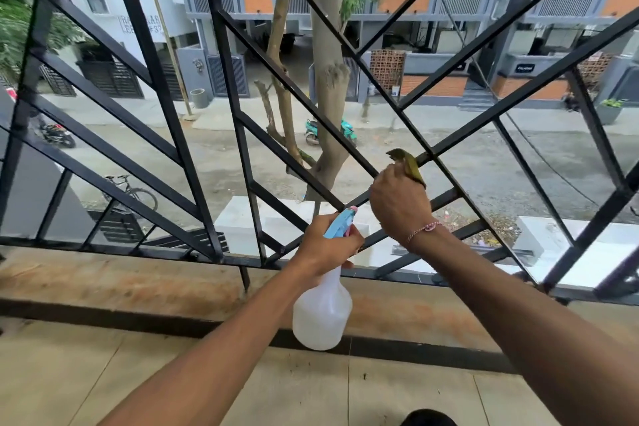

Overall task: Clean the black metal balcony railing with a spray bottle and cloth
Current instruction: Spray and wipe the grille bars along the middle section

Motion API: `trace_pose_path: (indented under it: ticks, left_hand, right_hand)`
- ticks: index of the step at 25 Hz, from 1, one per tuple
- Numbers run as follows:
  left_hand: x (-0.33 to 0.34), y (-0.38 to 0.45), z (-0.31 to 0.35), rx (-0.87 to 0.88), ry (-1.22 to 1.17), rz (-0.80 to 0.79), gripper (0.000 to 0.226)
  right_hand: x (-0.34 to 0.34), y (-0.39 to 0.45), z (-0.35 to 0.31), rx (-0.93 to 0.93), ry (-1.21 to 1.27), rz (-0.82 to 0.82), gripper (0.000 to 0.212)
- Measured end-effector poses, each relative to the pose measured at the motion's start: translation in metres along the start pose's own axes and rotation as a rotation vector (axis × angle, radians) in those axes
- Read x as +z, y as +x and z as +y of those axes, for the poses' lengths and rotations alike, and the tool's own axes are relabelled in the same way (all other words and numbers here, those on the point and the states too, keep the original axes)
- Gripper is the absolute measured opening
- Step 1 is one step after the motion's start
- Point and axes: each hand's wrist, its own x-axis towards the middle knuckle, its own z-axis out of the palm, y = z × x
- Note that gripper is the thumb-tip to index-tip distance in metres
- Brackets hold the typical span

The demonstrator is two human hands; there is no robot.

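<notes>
Translucent spray bottle [322,313], contents unclear, in left hand [326,245]

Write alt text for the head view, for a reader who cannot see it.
A right hand wipes a diagonal bar of a black railing with a green cloth, while the left hand holds a spray bottle by its neck. A street lies below.

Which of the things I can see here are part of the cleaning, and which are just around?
Part of the job:
- black railing
- spray bottle, held by the left hand
- olive cloth, gripped by the right hand

Just around:
- teal scooter
- bicycle
- tree trunk
- motorbike
</notes>
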Motion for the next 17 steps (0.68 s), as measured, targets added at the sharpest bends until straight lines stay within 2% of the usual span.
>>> trace_pose_path:
  ticks: [2, 5, 6, 8, 10, 13, 15, 16, 17]
  left_hand:
    - [-0.008, -0.001, -0.002, 0.003, -0.006, 0.009, 0.008]
    - [-0.025, -0.003, -0.005, -0.002, -0.016, 0.022, 0.013]
    - [-0.031, -0.003, -0.005, -0.007, -0.019, 0.037, 0.014]
    - [-0.040, -0.002, -0.004, -0.011, -0.022, 0.060, 0.011]
    - [-0.042, -0.002, -0.003, -0.012, -0.016, 0.069, 0.009]
    - [-0.043, -0.003, -0.003, -0.003, 0.005, 0.087, 0.009]
    - [-0.047, -0.004, -0.003, 0.000, -0.001, 0.102, 0.006]
    - [-0.049, -0.004, -0.003, 0.000, -0.014, 0.109, 0.004]
    - [-0.052, -0.006, -0.004, -0.003, -0.026, 0.114, 0.002]
  right_hand:
    - [0.004, -0.002, 0.011, -0.058, 0.007, 0.008, 0.035]
    - [0.004, -0.028, 0.019, -0.063, -0.017, 0.027, 0.057]
    - [0.002, -0.041, 0.013, -0.046, 0.049, -0.007, 0.061]
    - [-0.002, -0.060, -0.006, 0.049, 0.457, -0.020, 0.055]
    - [-0.005, -0.066, -0.031, 0.222, 0.912, 0.046, 0.037]
    - [0.002, -0.050, -0.064, 0.428, 1.218, 0.210, 0.044]
    - [0.012, -0.026, -0.078, 0.406, 1.215, 0.247, 0.056]
    - [0.018, -0.012, -0.084, 0.345, 1.108, 0.189, 0.068]
    - [0.026, 0.001, -0.087, 0.272, 0.896, 0.091, 0.079]
